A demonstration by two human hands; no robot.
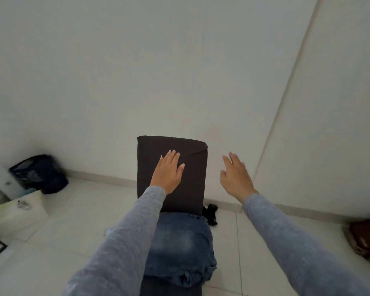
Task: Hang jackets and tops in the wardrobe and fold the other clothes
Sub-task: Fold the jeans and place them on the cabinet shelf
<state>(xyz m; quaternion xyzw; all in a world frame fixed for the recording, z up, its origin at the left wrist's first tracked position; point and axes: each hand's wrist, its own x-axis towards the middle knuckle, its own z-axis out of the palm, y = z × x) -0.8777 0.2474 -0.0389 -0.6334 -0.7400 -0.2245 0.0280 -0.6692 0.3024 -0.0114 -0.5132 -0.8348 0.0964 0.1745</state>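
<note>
Pressing down on the dark fold point(181, 167), your left hand point(168, 173) lies flat and open on it, fingers spread, gripping nothing. Your right hand point(235, 178) is open too, hovering just beside the fold's right edge, touching nothing. The fold sits at the far end of the stack, with the jeans point(181, 251) bunched in front of it, nearer you. What carries the stack I can't tell; pale floor point(254, 242) shows on both sides.

Here's the risk, as I judge it: the flap at the fold's top right corner looks loose, so lifting your palm quickly could let it spring open. Push sideways and the whole fold may slide off toward the floor. The jeans look only roughly bundled, with a ragged near edge; stack on them and the pile could tip. Mind the small black item point(210, 213) lying by the fold's near right corner, easy to forget.
</note>
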